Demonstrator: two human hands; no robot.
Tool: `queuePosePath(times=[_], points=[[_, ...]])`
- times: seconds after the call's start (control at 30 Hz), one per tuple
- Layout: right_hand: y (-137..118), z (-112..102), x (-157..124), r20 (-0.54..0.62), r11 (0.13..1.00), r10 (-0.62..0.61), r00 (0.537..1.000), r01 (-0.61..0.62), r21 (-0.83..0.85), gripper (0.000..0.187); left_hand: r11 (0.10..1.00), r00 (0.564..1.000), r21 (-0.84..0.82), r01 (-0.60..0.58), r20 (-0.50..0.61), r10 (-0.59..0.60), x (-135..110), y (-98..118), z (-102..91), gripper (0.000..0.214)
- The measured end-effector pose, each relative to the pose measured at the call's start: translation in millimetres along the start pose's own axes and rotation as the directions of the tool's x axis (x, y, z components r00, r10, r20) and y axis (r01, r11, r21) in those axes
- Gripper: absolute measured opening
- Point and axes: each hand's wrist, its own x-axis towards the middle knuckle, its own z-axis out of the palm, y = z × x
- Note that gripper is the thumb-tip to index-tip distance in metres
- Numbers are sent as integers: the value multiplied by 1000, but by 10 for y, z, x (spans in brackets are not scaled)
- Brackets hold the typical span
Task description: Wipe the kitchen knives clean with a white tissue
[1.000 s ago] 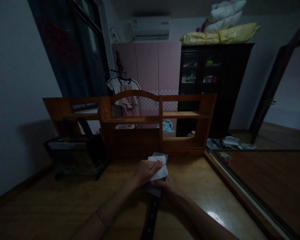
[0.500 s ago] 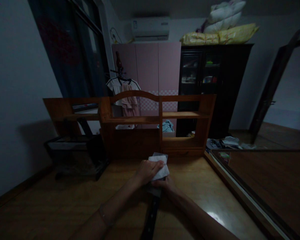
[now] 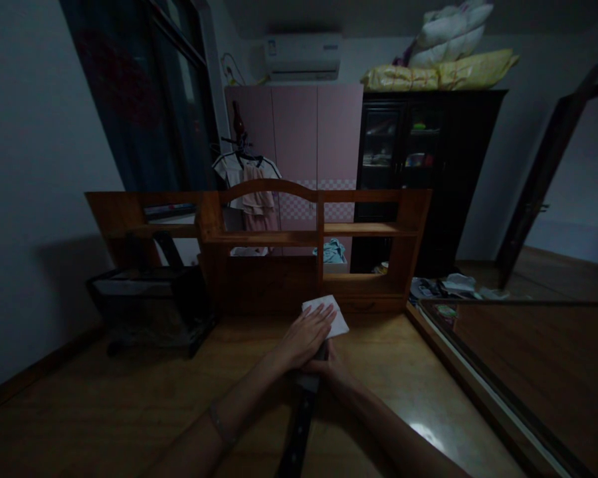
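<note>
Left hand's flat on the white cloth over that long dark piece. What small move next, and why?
Probably slide the left hand and white cloth back along the dark piece: the cloth sits at its far end, the near length is uncovered, and the right hand grips it beneath.

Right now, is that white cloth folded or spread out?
Folded: the white cloth shows a small, straight-edged shape under the left hand.

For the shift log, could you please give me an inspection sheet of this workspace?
Surface: wooden desk, dim, one light glare.
Job's things: white cloth under the left hand; dark strap along the desk.
Clutter: papers at right.
Hands: left hand flat on the cloth; right hand on the strap's far end, grip unclear.
Cables: nothing seen.
Surroundings: desk hutch, pink wardrobe, dark cabinet, air conditioner.
</note>
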Motion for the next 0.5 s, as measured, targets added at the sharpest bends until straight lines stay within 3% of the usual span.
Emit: queuePosePath(times=[0.13,0.4,0.5], points=[[4,-1,-10,-6,1000,-7,1000,7,-13,61,1000,1000,-28,-3,8,3,-42,-37,-26,48],[30,-17,-13,29,999,16,999,-15,-34,37,962,1000,-272,7,-25,-15,-185,-18,-117,46],[44,-23,-4,34,999,20,999,-18,-41,36,955,999,-297,3,-31,-13,-192,5,-128,46]])
